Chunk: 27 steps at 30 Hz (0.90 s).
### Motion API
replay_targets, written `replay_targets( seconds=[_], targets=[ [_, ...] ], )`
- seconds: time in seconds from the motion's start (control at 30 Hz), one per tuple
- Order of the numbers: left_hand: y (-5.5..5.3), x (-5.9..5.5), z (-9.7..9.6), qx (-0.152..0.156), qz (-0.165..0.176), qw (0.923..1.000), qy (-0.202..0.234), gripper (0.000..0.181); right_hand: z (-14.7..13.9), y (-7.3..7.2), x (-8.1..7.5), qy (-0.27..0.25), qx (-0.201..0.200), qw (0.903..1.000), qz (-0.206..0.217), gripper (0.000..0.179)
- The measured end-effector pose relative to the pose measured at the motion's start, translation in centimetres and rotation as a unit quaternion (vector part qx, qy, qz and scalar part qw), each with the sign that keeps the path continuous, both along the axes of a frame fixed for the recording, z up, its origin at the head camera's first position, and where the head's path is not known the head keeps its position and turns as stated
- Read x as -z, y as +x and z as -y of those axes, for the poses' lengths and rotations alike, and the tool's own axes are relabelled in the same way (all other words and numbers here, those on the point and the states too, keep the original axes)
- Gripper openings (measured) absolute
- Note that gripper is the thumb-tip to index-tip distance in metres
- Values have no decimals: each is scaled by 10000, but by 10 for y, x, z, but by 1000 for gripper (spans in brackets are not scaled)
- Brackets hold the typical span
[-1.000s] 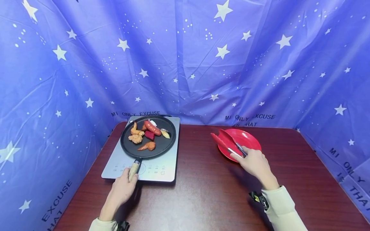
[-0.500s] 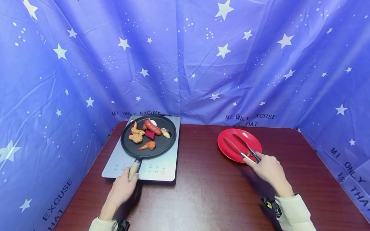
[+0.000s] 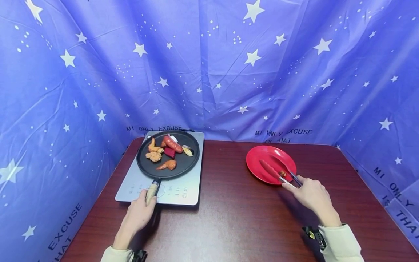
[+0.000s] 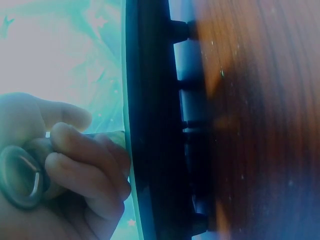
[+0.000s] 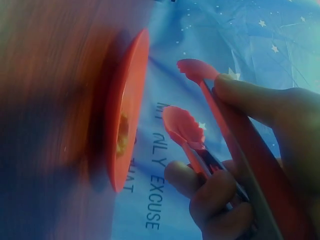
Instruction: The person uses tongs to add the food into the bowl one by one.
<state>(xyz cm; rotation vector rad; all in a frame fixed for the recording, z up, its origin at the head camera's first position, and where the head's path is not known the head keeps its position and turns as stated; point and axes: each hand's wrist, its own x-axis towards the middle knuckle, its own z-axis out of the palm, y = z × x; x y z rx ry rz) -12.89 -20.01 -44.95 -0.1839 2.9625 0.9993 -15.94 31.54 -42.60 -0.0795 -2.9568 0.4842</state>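
Note:
My left hand (image 3: 141, 213) grips the pale handle (image 3: 151, 193) of a black frying pan (image 3: 181, 171), which sits on a silver induction cooktop (image 3: 190, 185). In the pan lie a sausage (image 3: 173, 145), a dark red chunk (image 3: 169, 153), fried chicken pieces (image 3: 154, 157), a brown wing-like piece (image 3: 167, 165) and a small yellow shell-shaped piece (image 3: 187, 151). My right hand (image 3: 312, 196) holds red-tipped tongs (image 5: 235, 130) over the red plate (image 3: 262, 151); their two arms stand apart, with nothing between the tips. A small brown food piece (image 3: 282, 174) lies on the plate.
The dark wooden table (image 3: 226, 218) carries the cooktop at left and the plate at right, with a stretch of table between them. A blue star-patterned curtain (image 3: 209, 72) hangs close behind and at both sides.
My right hand has drawn the tongs back toward the right and nearer to me, so the small food piece on the plate now shows. The left hand and pan have stayed put.

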Motion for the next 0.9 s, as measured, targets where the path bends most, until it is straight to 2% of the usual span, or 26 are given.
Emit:
replay_targets(
  seconds=[0.43,0.73,0.9],
  targets=[
    [0,1,1,65,-48,10000,-14,35,-25,13,-12,266,108,9981,545,77],
    [1,0,0,83,-39,10000,5,35,-32,15,-19,364,94,9938,1048,65],
    [1,0,0,100,-41,9999,19,35,-32,15,-22,435,75,9930,1092,63]
  ],
)
